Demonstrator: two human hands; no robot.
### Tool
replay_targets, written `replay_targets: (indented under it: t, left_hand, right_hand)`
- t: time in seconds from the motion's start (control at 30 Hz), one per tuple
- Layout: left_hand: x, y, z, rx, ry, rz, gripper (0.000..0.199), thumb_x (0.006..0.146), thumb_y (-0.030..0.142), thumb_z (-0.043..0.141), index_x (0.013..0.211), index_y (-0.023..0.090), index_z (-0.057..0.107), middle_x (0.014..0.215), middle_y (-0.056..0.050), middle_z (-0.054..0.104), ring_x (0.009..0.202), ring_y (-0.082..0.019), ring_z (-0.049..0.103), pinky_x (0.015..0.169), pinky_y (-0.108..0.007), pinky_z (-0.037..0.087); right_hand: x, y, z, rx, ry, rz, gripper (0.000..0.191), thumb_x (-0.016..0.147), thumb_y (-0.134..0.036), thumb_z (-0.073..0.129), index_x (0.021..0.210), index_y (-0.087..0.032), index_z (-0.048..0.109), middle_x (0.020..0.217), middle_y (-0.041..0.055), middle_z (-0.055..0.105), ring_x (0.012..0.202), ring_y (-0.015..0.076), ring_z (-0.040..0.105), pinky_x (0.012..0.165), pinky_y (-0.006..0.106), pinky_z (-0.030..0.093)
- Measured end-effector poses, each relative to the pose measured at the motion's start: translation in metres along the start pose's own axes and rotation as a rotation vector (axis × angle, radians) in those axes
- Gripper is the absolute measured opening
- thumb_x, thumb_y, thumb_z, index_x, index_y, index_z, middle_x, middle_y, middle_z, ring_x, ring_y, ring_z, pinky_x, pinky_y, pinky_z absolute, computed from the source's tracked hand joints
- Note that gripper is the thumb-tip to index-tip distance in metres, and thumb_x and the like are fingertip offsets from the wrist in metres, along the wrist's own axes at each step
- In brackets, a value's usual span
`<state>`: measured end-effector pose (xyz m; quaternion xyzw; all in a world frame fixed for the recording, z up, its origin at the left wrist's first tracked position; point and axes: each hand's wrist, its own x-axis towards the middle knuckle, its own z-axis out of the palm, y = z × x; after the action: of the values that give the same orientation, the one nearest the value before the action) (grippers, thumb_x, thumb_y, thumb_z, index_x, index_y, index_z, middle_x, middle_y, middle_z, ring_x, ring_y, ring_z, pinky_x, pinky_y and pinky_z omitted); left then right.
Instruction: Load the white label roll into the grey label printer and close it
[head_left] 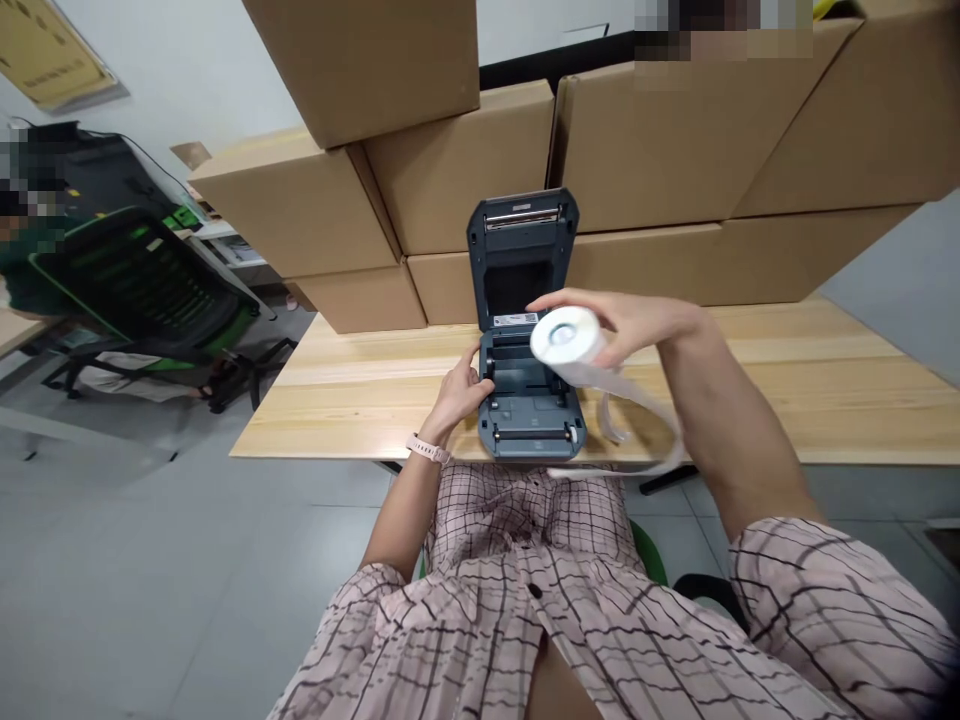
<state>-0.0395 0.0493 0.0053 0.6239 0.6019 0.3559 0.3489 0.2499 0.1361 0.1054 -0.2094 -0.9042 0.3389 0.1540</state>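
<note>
A dark grey label printer (525,410) stands on the wooden table with its lid (523,250) raised toward the boxes. My right hand (626,318) grips a white roll of labels (565,336) above the right side of the printer's open bay. From the roll a loose strip of paper (660,415) curls down to the right and past the table's front edge. My left hand (461,388) rests at the printer's left rim, thumb on the edge and index finger stretched along the side. Nothing shows in its grasp.
Stacked cardboard boxes (457,180) form a wall behind the printer. The wooden table (360,390) reaches out on both sides. At the left are a black office chair (142,290) and a seated person, partly visible.
</note>
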Motion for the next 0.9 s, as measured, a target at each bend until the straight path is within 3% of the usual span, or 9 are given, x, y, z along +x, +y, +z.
replay_targets:
  t: [0.17,0.33,0.5,0.63,0.77,0.83,0.9]
  left_hand:
    - [0.0,0.0,0.001,0.005,0.007,-0.007,0.087,0.075,0.017,0.062,0.16,0.017,0.046,0.062,0.008,0.048,0.061,-0.015,0.049,0.064,-0.029,0.034]
    - [0.0,0.0,0.002,-0.019,0.02,-0.016,0.086,0.075,0.017,0.062,0.161,0.016,0.047,0.062,0.008,0.048,0.062,-0.015,0.049,0.064,-0.029,0.035]
    - [-0.001,0.0,0.003,-0.045,0.014,-0.016,0.086,0.076,0.016,0.061,0.16,0.015,0.047,0.061,0.008,0.047,0.06,-0.014,0.046,0.063,-0.029,0.034]
    - [-0.002,-0.001,0.003,-0.047,0.023,-0.009,0.085,0.076,0.016,0.061,0.16,0.015,0.048,0.061,0.008,0.047,0.06,-0.013,0.045,0.063,-0.029,0.034]
    - [-0.003,-0.003,0.004,-0.062,0.031,-0.011,0.086,0.077,0.017,0.062,0.161,0.016,0.046,0.062,0.008,0.048,0.06,-0.013,0.046,0.063,-0.029,0.034]
    - [-0.003,-0.003,0.004,-0.062,0.034,-0.008,0.085,0.077,0.018,0.061,0.161,0.016,0.046,0.062,0.008,0.048,0.06,-0.013,0.046,0.064,-0.029,0.035]
    - [-0.003,-0.003,0.004,-0.047,0.032,0.001,0.085,0.077,0.018,0.061,0.161,0.016,0.046,0.063,0.007,0.048,0.061,-0.014,0.047,0.064,-0.029,0.035]
  right_hand:
    - [-0.047,0.023,-0.014,0.053,0.261,0.22,0.096,0.071,-0.046,0.085,0.158,-0.026,0.05,0.149,0.0109,0.065,0.131,0.0339,0.066,0.116,0.049,0.052]
    - [-0.032,0.071,-0.005,0.055,0.376,0.383,0.092,0.064,-0.036,0.086,0.149,-0.022,0.057,0.158,0.0142,0.057,0.144,0.0394,0.056,0.124,0.055,0.043]
    - [-0.014,0.105,0.015,0.234,0.422,0.496,0.095,0.055,-0.033,0.09,0.143,-0.018,0.058,0.144,0.0162,0.066,0.133,0.0375,0.064,0.119,0.053,0.05]
    - [-0.016,0.114,0.032,0.283,0.438,0.539,0.099,0.058,-0.037,0.091,0.148,-0.019,0.052,0.139,0.0152,0.07,0.126,0.0368,0.068,0.111,0.056,0.056]
    - [-0.037,0.114,0.036,0.355,0.47,0.517,0.111,0.061,-0.039,0.093,0.158,-0.022,0.042,0.157,0.0159,0.058,0.144,0.0363,0.057,0.122,0.056,0.047]
    - [-0.058,0.114,0.038,0.452,0.523,0.471,0.104,0.065,-0.038,0.094,0.156,-0.027,0.045,0.161,0.0133,0.055,0.151,0.0342,0.051,0.125,0.055,0.043]
    - [-0.083,0.113,0.044,0.576,0.608,0.471,0.086,0.069,-0.038,0.093,0.146,-0.032,0.055,0.158,0.0111,0.059,0.149,0.033,0.054,0.122,0.057,0.047]
